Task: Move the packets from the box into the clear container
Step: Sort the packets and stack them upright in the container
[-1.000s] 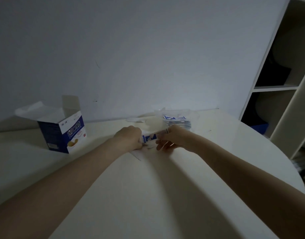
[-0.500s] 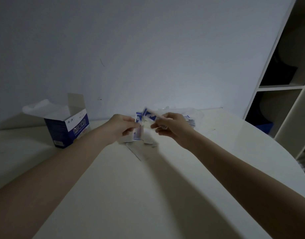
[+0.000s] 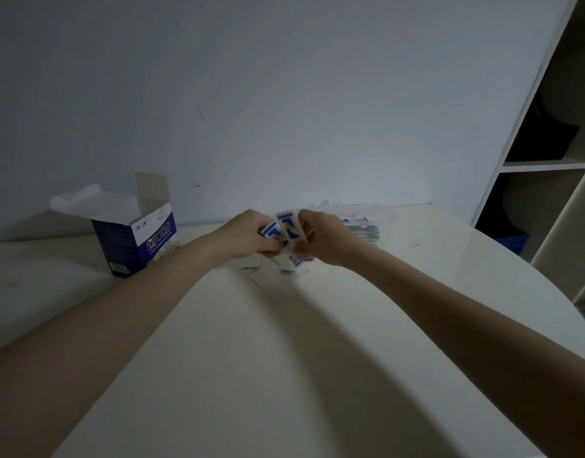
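Both hands meet above the desk near its far edge, at the middle. The left hand has its fingers curled round a small bunch of blue-and-white packets. The right hand pinches the same bunch from the other side. The packets are raised off the desk and fanned between the two hands; how many there are cannot be told.

The box stands upright near the far left edge of the desk, well apart from the hands, with its top flaps open.

The container sits at the far edge just behind the right hand. A stack of packets lies inside it.

A shelf stands beyond the right edge.
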